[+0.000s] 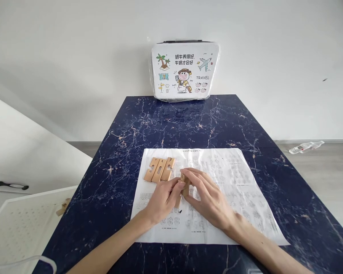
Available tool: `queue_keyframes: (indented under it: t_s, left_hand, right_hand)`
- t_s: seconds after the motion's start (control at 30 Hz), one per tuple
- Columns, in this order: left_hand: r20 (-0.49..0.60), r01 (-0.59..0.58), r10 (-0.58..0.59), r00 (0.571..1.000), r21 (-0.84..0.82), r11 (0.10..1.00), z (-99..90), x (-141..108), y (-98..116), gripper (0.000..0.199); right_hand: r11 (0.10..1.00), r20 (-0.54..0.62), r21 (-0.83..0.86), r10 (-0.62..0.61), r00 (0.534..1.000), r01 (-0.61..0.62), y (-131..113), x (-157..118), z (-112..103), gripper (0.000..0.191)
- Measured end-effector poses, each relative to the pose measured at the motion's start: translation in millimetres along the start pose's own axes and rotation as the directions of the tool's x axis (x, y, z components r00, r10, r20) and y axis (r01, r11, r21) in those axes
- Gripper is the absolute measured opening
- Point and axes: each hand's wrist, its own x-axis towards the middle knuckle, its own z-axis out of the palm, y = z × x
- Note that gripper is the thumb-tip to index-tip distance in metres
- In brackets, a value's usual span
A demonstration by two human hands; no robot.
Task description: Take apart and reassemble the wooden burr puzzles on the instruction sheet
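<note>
Both of my hands meet over a printed paper sheet on the dark blue marbled table. My left hand pinches the left side of some small wooden pieces, its thumb pressed on them. From the right, my right hand grips the same pieces, fingers curled over their top. Part of a wooden piece sticks out below, between the hands; the rest is hidden by fingers. Just beyond my left hand, three flat wooden pieces marked 1, 2 and 3 lie side by side, with notches and a slot.
A white case with cartoon prints stands against the wall at the table's far edge. At the lower left is a white basket with a wooden piece in it. A clear plastic item lies on the floor at right.
</note>
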Motion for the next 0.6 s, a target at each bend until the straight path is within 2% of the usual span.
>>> queue_keyframes:
  t_s: [0.23, 0.37, 0.43, 0.5, 0.6]
  left_hand:
    - [0.030, 0.002, -0.002, 1.000, -0.008, 1.000, -2.1, 1.2, -2.2, 0.052]
    - [0.046, 0.097, -0.096, 0.994, -0.039, 0.994, -2.9, 1.8, 1.6, 0.051]
    - [0.034, 0.145, -0.143, 0.989, -0.074, 0.987, -4.3, 2.4, 4.8, 0.049]
    - [-0.010, 0.172, -0.174, 0.985, -0.126, 0.977, -8.1, 3.5, 6.5, 0.048]
    - [-0.159, 0.180, -0.217, 0.963, -0.220, 0.959, -17.4, 6.2, 2.7, 0.051]
  right_hand:
    - [0.999, 0.026, -0.005, 0.034, 0.999, -0.034, -2.1, -1.9, -0.8, 0.068]
    - [0.999, 0.063, 0.019, 0.048, 0.997, -0.049, -4.9, 0.3, -1.9, 0.071]
    - [0.999, 0.046, 0.023, 0.034, 0.998, -0.035, -5.7, 1.4, -1.6, 0.071]
    - [0.999, 0.012, 0.029, 0.037, 0.999, -0.038, -5.5, 1.5, -0.7, 0.072]
    - [0.994, -0.030, 0.046, 0.101, 0.994, -0.100, -3.1, -1.0, 1.3, 0.073]
